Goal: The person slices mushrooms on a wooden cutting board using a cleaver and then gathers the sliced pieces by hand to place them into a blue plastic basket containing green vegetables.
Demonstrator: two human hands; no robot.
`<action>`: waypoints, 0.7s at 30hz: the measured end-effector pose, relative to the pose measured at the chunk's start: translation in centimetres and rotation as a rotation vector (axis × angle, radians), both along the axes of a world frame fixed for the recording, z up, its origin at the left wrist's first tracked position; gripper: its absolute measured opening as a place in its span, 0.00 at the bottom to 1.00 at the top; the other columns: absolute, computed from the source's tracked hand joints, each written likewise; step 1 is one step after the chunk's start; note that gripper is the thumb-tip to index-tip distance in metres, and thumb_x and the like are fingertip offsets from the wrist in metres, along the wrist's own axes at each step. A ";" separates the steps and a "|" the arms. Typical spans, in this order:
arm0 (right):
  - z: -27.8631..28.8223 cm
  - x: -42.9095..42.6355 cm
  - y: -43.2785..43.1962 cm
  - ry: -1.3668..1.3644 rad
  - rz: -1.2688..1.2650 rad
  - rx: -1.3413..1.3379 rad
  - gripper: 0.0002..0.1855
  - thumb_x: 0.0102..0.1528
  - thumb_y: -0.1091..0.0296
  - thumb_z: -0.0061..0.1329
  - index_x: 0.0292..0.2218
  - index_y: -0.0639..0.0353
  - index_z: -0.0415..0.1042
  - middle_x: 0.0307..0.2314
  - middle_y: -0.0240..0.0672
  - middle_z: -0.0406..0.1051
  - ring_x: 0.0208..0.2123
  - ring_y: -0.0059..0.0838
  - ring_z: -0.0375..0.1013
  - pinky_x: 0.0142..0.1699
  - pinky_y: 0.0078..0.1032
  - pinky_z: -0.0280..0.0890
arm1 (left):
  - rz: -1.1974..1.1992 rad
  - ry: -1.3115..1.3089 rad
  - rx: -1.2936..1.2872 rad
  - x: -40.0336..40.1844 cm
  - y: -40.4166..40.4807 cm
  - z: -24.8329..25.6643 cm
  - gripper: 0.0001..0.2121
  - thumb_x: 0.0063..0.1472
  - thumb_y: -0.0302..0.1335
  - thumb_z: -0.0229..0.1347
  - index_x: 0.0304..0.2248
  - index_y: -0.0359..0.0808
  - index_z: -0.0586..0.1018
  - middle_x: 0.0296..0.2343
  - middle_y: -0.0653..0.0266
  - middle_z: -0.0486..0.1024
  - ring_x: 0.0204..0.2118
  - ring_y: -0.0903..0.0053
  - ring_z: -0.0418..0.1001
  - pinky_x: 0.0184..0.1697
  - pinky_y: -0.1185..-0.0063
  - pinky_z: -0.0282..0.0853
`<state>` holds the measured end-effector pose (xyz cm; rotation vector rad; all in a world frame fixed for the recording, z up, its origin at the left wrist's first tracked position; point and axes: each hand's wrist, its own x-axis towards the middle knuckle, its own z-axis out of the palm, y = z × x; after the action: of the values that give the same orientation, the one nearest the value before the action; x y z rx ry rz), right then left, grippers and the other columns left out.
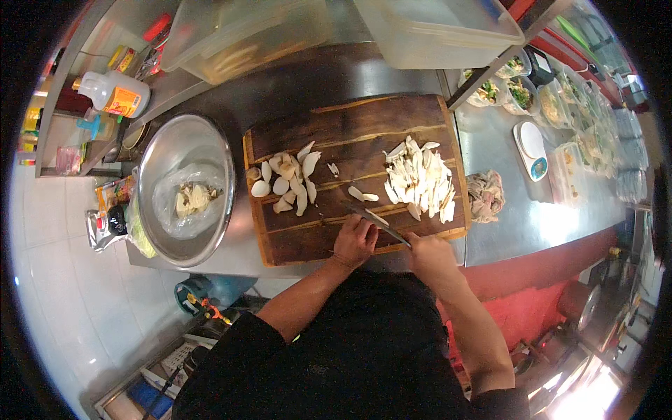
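Note:
My right hand [433, 260] grips the handle of a kitchen knife [388, 228], whose blade points away to the left over the near edge of the wooden cutting board [346, 121]. Right against the blade, my left hand [356, 240] rests with curled fingers; whatever lies under them is hidden. A pale slice shows just beyond the blade, and two cut mushroom slices [363, 195] lie past it. To the right is a heap of sliced white mushrooms [420, 178]. Larger mushroom pieces [289, 176] are grouped on the board's left side.
Left of the board stands a steel bowl [223, 220] with a plastic bag of pale food [194, 199]. A crumpled cloth [484, 196] lies at right, then a kitchen scale [530, 144] and several filled plastic tubs [520, 97]. Translucent bins [441, 47] sit overhead on a shelf.

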<state>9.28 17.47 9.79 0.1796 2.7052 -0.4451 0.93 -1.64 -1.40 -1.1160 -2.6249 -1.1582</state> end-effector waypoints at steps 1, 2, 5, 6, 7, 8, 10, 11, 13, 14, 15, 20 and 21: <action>-0.6 -0.2 -0.4 -0.014 -0.005 0.018 0.11 0.59 0.61 0.47 0.40 0.56 0.74 0.25 0.47 0.77 0.28 0.50 0.78 0.34 0.47 0.73 | -0.006 -0.013 -0.031 0.0 -0.1 0.0 0.10 0.56 0.21 0.60 0.38 0.34 0.75 0.34 0.56 0.69 0.35 0.59 0.71 0.40 0.66 0.71; -0.8 -0.3 -0.3 -0.006 -0.004 0.010 0.12 0.59 0.61 0.47 0.41 0.56 0.74 0.25 0.47 0.77 0.28 0.50 0.79 0.34 0.47 0.73 | 0.001 -0.030 0.003 0.1 0.1 -0.1 0.10 0.55 0.21 0.60 0.37 0.34 0.75 0.33 0.56 0.70 0.35 0.58 0.71 0.41 0.66 0.71; -0.2 -1.0 -0.3 0.058 -0.017 -0.053 0.12 0.59 0.62 0.46 0.41 0.56 0.74 0.24 0.48 0.76 0.28 0.50 0.79 0.33 0.46 0.73 | 0.026 -0.053 0.076 0.1 0.0 0.3 0.10 0.54 0.21 0.61 0.36 0.35 0.75 0.33 0.55 0.72 0.35 0.56 0.71 0.41 0.65 0.70; 0.5 -0.8 -0.1 0.102 -0.033 -0.089 0.12 0.59 0.63 0.46 0.41 0.56 0.74 0.24 0.49 0.76 0.27 0.50 0.79 0.33 0.46 0.73 | 0.036 -0.047 0.092 0.1 0.1 0.2 0.10 0.54 0.21 0.61 0.36 0.35 0.75 0.32 0.55 0.72 0.35 0.56 0.71 0.41 0.65 0.70; 1.1 -0.7 0.0 0.145 -0.049 -0.126 0.12 0.58 0.63 0.46 0.41 0.56 0.74 0.23 0.50 0.76 0.27 0.49 0.79 0.32 0.46 0.74 | 0.047 -0.041 0.107 0.2 0.0 0.1 0.10 0.53 0.21 0.61 0.36 0.35 0.75 0.32 0.55 0.72 0.35 0.56 0.71 0.41 0.66 0.71; 1.7 -0.5 -0.1 0.096 -0.045 -0.109 0.12 0.58 0.63 0.46 0.41 0.56 0.74 0.23 0.50 0.76 0.27 0.49 0.79 0.32 0.46 0.74 | 0.049 -0.043 0.098 0.2 -0.1 0.0 0.11 0.53 0.21 0.61 0.36 0.35 0.75 0.32 0.55 0.72 0.35 0.56 0.71 0.40 0.65 0.71; 2.8 0.0 -0.1 0.002 -0.053 -0.064 0.12 0.58 0.63 0.46 0.42 0.57 0.74 0.23 0.50 0.76 0.28 0.49 0.79 0.33 0.47 0.74 | 0.037 -0.047 0.089 0.1 0.1 0.2 0.11 0.52 0.20 0.62 0.36 0.35 0.75 0.32 0.55 0.72 0.35 0.56 0.71 0.39 0.65 0.71; 1.9 0.0 -0.3 -0.009 -0.043 -0.048 0.12 0.58 0.63 0.46 0.42 0.57 0.74 0.23 0.50 0.76 0.28 0.50 0.79 0.33 0.47 0.74 | 0.030 -0.044 0.067 0.0 0.1 0.3 0.12 0.53 0.20 0.61 0.37 0.35 0.74 0.33 0.55 0.71 0.35 0.57 0.71 0.39 0.66 0.71; -0.2 0.0 -0.9 -0.031 -0.035 -0.008 0.13 0.58 0.63 0.47 0.42 0.57 0.74 0.23 0.49 0.76 0.28 0.50 0.79 0.33 0.47 0.73 | 0.003 -0.039 0.028 0.0 0.1 0.4 0.13 0.54 0.20 0.61 0.38 0.34 0.72 0.34 0.56 0.68 0.35 0.59 0.70 0.39 0.67 0.71; -0.6 -0.1 -0.8 -0.021 -0.035 -0.009 0.13 0.58 0.63 0.47 0.43 0.57 0.74 0.23 0.49 0.76 0.28 0.50 0.79 0.33 0.47 0.73 | 0.002 -0.024 0.047 0.0 0.2 0.4 0.13 0.54 0.20 0.61 0.38 0.35 0.72 0.34 0.56 0.68 0.35 0.59 0.70 0.39 0.68 0.71; -0.8 -0.6 -0.9 -0.010 -0.033 -0.013 0.13 0.58 0.63 0.47 0.43 0.58 0.74 0.23 0.50 0.76 0.28 0.51 0.79 0.33 0.47 0.73 | 0.003 -0.009 0.062 0.0 0.2 0.4 0.13 0.54 0.20 0.61 0.38 0.35 0.72 0.34 0.56 0.68 0.35 0.59 0.71 0.38 0.68 0.71; 2.0 -0.3 -0.6 0.086 -0.088 -0.131 0.11 0.58 0.65 0.45 0.41 0.59 0.73 0.23 0.51 0.76 0.28 0.53 0.78 0.33 0.47 0.73 | 0.024 -0.026 0.095 0.1 -0.1 0.0 0.12 0.52 0.20 0.61 0.37 0.34 0.74 0.32 0.54 0.70 0.35 0.55 0.71 0.36 0.63 0.70; 2.6 0.2 -0.7 0.061 -0.078 -0.119 0.11 0.59 0.65 0.45 0.40 0.59 0.73 0.23 0.51 0.76 0.28 0.54 0.78 0.34 0.47 0.73 | 0.011 0.001 0.065 0.1 -0.2 -0.2 0.13 0.52 0.20 0.62 0.37 0.34 0.74 0.33 0.54 0.70 0.35 0.55 0.71 0.36 0.63 0.70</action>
<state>9.46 16.80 12.42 0.2428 2.7280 -0.6420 0.98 -1.80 -1.65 -1.0888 -2.5687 -1.2313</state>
